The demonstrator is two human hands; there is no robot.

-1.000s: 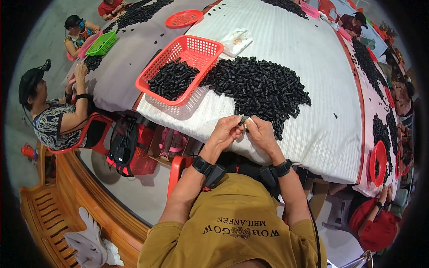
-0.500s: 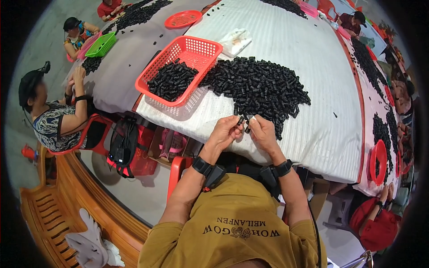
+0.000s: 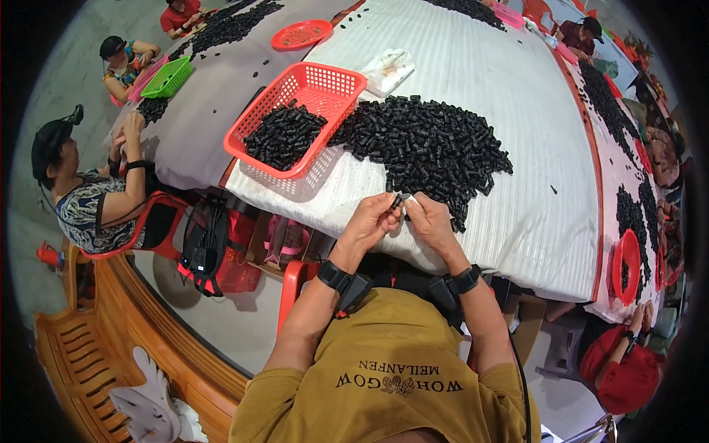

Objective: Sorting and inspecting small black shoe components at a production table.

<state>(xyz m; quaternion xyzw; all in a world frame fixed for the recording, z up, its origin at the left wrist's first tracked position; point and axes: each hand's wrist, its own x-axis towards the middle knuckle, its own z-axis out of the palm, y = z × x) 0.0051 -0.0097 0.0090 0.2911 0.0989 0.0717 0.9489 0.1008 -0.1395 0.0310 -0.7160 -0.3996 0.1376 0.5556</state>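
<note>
Close together at the near edge of the pile, my two hands meet fingertip to fingertip. My left hand [image 3: 373, 218] is closed in a pinch on a small black cylindrical piece [image 3: 397, 201]. Beside it, my right hand [image 3: 432, 223] is closed too, thumb and finger pressed together at that piece. What its fingertips hold is too small to make out. Just beyond lies a broad pile of black cylindrical pieces [image 3: 428, 144]. To its left, a red plastic basket [image 3: 336, 80] holds more such pieces, heaped toward its near end.
A white striped cloth [image 3: 546, 199] covers the table. Behind the pile lies a white packet [image 3: 388, 72], with a red round tray [image 3: 301, 35] farther left. A person [image 3: 92, 184] sits at left near a green basket [image 3: 168, 77]. A red basket [image 3: 626, 266] stands at right.
My fingertips have come closer together, narrowing the gap between my right hand and the black piece in my left. The basket and pile look the same.
</note>
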